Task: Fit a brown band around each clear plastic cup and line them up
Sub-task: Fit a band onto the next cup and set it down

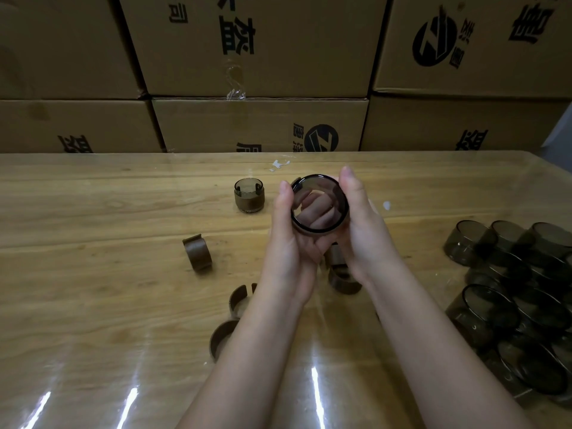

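I hold a smoky clear plastic cup above the table, its mouth facing me, with my fingers showing through its bottom. My left hand grips its left side and my right hand its right side. A brown band seems to sit around it, mostly hidden by my palms. One banded cup stands upright on the table beyond my left hand. Loose brown bands lie at left, under my left wrist, lower down, and under my right wrist.
A pile of several unbanded smoky cups lies on its side at the table's right edge. The wooden table has a glossy cover. Stacked cardboard boxes form a wall behind its far edge.
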